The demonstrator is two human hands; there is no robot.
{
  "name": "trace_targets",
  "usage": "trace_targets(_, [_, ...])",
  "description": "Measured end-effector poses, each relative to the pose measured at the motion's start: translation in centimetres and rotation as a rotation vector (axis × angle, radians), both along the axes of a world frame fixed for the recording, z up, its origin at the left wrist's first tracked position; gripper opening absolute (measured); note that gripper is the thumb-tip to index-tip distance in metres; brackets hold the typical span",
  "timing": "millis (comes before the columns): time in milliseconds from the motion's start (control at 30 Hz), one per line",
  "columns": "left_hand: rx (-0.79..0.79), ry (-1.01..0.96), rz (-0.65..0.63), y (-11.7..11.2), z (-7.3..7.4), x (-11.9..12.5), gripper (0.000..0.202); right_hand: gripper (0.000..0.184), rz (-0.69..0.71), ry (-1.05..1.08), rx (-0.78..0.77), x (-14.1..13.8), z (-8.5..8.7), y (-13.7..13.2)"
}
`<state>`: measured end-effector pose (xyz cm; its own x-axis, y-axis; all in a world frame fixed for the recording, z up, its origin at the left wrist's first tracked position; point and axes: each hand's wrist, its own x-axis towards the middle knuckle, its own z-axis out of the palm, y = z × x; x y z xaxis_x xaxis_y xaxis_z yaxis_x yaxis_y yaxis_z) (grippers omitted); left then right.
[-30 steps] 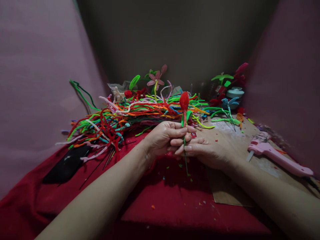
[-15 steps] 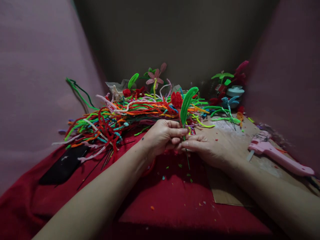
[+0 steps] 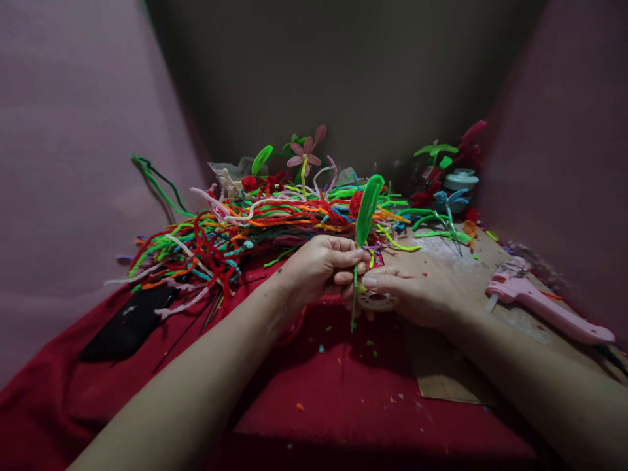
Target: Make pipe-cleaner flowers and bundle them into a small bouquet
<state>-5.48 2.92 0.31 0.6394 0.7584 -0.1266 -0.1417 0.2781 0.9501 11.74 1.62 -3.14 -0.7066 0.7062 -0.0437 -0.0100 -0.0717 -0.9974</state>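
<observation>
My left hand (image 3: 328, 261) pinches the stem of a pipe-cleaner flower (image 3: 369, 209). Its long green leaf stands upright in front, half covering the red bloom behind. Below my fingers the thin green stem (image 3: 354, 307) points down. Close against it on the right, my right hand (image 3: 417, 294) is closed on a roll of tape (image 3: 377, 300), whose pale core with small holes shows under the thumb. A bit of yellowish-green tape seems to run from the roll to the stem. Some fingertips of both hands are hidden behind the stem and roll.
A heap of coloured pipe cleaners (image 3: 255, 219) lies behind my hands. A black phone-like slab (image 3: 125, 324) is at left. A pink glue gun (image 3: 547, 301) rests on a cardboard sheet (image 3: 451, 373) at right. Finished flowers (image 3: 304, 154) and a pale blue-lidded jar (image 3: 461, 180) stand behind.
The flower has turned, so the leaf covers more of the red bloom, and the stem's lower end has swung left. The tape roll has come into sight in my right hand.
</observation>
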Motion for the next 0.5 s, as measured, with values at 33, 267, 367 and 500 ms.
trace_targets(33, [-0.017,-0.021,-0.008,0.0,0.1,0.0,0.014,0.029,0.015,0.002,-0.024,0.0,0.3,-0.1])
trace_targets(267, [-0.069,-0.105,-0.025,0.2,0.1,-0.3,0.010,0.037,0.028,-0.245,0.055,1.2,1.9,0.1])
trace_targets(367, [-0.073,-0.135,-0.035,0.2,0.0,-0.3,0.011,0.034,0.090,-0.326,0.169,2.0,2.4,0.5])
trace_targets(500, [-0.086,-0.146,-0.047,0.2,-0.3,-0.2,0.012,0.033,0.121,-0.334,0.269,2.3,2.9,0.4])
